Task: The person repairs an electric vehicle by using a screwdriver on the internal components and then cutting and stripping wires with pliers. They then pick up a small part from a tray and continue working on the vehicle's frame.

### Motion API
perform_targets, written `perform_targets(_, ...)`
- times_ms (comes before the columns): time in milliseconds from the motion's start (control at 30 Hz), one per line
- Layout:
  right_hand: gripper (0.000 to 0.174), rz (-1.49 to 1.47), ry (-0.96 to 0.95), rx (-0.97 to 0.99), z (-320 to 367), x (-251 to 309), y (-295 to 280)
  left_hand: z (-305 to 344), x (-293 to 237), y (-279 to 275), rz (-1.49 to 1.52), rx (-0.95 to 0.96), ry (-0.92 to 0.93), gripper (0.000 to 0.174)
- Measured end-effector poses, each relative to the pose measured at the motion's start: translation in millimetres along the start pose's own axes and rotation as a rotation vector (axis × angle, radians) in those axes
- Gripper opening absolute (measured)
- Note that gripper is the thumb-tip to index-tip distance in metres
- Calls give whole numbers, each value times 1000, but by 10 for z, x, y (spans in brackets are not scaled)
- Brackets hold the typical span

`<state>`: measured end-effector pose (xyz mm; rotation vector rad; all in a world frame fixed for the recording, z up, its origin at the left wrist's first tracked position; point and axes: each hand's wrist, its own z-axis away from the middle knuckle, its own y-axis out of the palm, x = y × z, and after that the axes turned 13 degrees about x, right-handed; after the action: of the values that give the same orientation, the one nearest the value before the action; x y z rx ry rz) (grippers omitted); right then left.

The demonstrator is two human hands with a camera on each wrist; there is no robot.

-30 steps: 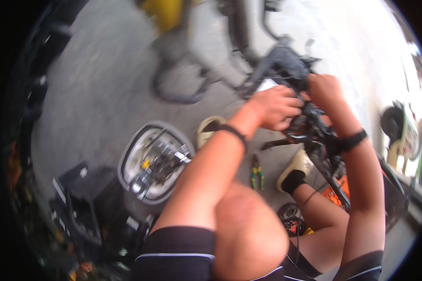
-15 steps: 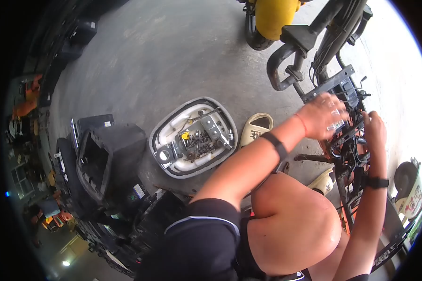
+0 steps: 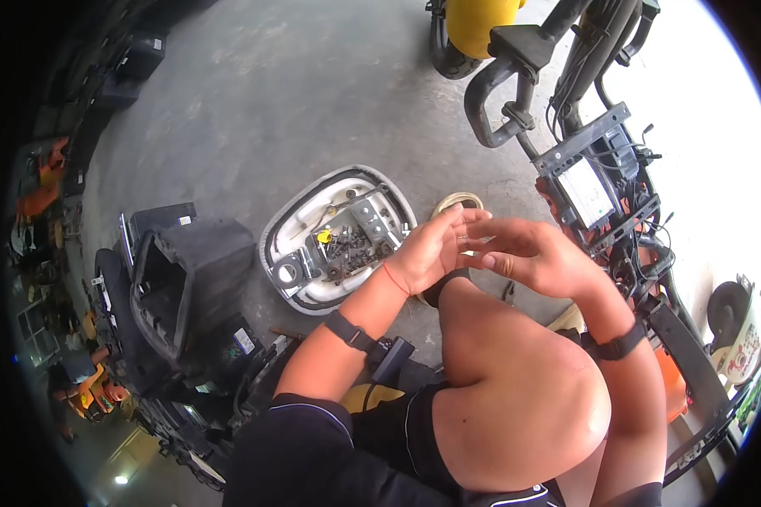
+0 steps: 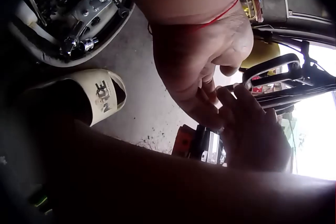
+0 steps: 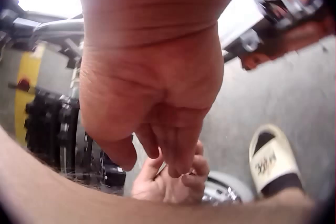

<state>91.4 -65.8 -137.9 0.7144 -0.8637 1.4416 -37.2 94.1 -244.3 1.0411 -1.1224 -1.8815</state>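
In the head view my left hand (image 3: pixel 431 249) is turned palm up in front of the raised knee, its fingers loosely bent. My right hand (image 3: pixel 545 258) reaches across from the right, fingers and thumb apart, its fingertips overlapping the left fingers. The right wrist view shows the left palm (image 5: pixel 170 184) just beyond the right fingers (image 5: pixel 173 150). No held object shows between the hands. Right of them stands a stripped scooter frame (image 3: pixel 681 338) carrying a metal box with a white label (image 3: pixel 585 193) and a perforated bracket (image 3: pixel 583 139).
Left of the hands, an upturned pale-lined cover (image 3: pixel 271 245) holds bolts, brackets and a yellow piece (image 3: pixel 324 237). Black plastic housings (image 3: pixel 203 262) lie farther left. Cream slippers (image 4: pixel 102 98) are on the feet. A yellow-bodied vehicle (image 3: pixel 482 25) stands at the back.
Both hands have left the scooter frame and come together over the knee, moving left and toward the body. The white-labelled box, earlier behind the left hand, now shows.
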Motion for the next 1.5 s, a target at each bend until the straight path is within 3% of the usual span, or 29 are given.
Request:
perform_targets(67,39,-608,-127,72,-98,-403,107,15,64,-185,-33,-23,-47,42)
perform_targets(133,37,-607,-142,60,-75,-669,105,41,177,-390,-67,-64,-41,36)
perform_targets(200,30,-744,-91,-212,12,-898,152,113,282,-693,-167,-313,-99,29)
perform_targets(233,28,-660,-58,-283,47,-1091,208,179,285,-797,-216,-410,-77,28)
perform_targets(367,30,-831,53,-294,226,-2104,654,657,37,-966,-289,-591,-5,24)
perform_targets(433,27,-918,288,-381,246,-2347,938,916,-242,-947,-594,-755,3,24)
perform_targets(467,27,-919,287,-383,244,-2409,1073,1048,-359,-1037,-684,-828,23,22)
perform_targets(500,26,-731,362,-424,224,-2437,1218,1155,-446,-1188,-846,-912,73,21)
perform_targets(533,25,-540,435,-460,195,-2426,1315,1225,-462,-1466,-1155,-998,230,19)
perform_targets(600,28,-394,449,-340,212,-2185,1311,1333,-638,-1383,-1525,-1164,-36,21)
perform_targets(733,31,-267,501,-337,397,-2143,1475,1438,-733,-1549,-1744,-1102,-158,25)
perform_targets(800,32,-265,553,-304,501,-2204,1510,1547,-795,-1584,-1910,-979,-211,26)
perform_targets(867,32,-272,571,-286,412,-2256,1507,1691,-859,-1604,-1949,-1008,-240,25)
perform_targets(933,31,-183,544,-295,309,-2319,1460,1867,-833,-1637,-1712,-1072,-370,23)
perform_targets(1033,31,-197,608,-283,314,-2439,1436,2116,-642,-1745,-1673,-1095,-277,23)
perform_targets(1133,30,-181,603,-315,328,-2653,1546,2144,-464,-1544,-1569,-1110,-444,23)
perform_targets(1200,30,-267,670,-311,360,-2802,1596,2195,-286,-1621,-1487,-1074,-342,23)
perform_targets(1233,35,-220,743,-267,354,-2754,1590,2242,-217,-1718,-1460,-1083,-426,26)
perform_targets(1267,39,-188,829,-255,329,-2710,1621,2314,-116,-1786,-1728,-993,-391,26)
perform_targets(1300,45,-102,924,-399,314,-2742,1668,2221,-70,-1602,-1528,-947,-188,26)
perform_targets(1367,58,-32,1092,-639,344,-2864,1855,2293,81,-2048,-1425,-903,-299,20)
perform_targets(1400,64,-146,1186,-745,278,-2820,1914,2157,67,-1858,-1508,-937,-417,17)
perform_targets(1433,77,-367,1256,-709,174,-2618,1834,2139,113,-1852,-1531,-932,-432,19)
perform_targets(1500,87,-421,1280,-731,76,-2413,1904,2242,164,-1879,-1571,-893,-436,24)
